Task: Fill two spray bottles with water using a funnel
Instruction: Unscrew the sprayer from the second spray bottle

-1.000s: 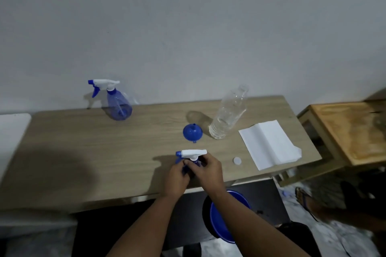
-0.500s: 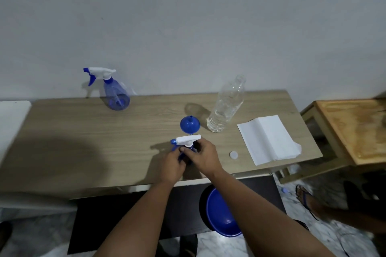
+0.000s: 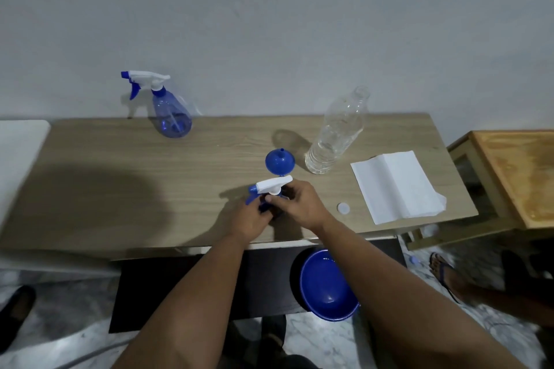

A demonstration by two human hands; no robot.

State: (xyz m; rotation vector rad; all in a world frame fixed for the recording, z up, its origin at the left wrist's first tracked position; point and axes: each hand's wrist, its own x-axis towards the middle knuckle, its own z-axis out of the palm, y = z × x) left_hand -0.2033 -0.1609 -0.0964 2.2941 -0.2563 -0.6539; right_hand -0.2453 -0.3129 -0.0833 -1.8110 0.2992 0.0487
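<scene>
Nearest in, a blue basin (image 3: 328, 287) sits low under the table edge, contents not visible. On the wooden table (image 3: 120, 177) both hands work the near spray bottle (image 3: 271, 193): left hand (image 3: 250, 220) is wrapped round the bottle body, right hand (image 3: 299, 204) has fingers curled at the collar under the white trigger head (image 3: 274, 184), so both are gripping it; can't tell if the head is being screwed on or off. Just beyond, the blue funnel (image 3: 280, 162) rests mouth-down, spout up, not in any bottle. A small white cap (image 3: 343, 207) lies right of the hands, w/ a folded white paper towel (image 3: 395, 186) further right. The clear water bottle (image 3: 337, 135) stands uncapped, approx. a third full. Far left by the wall, the 2nd spray bottle (image 3: 168, 105) stands w/ head on; its water level is unclear. I'd say mid-task, w/ at least one bottle left to settle. No brands, labels or readable writing anywhere.
</scene>
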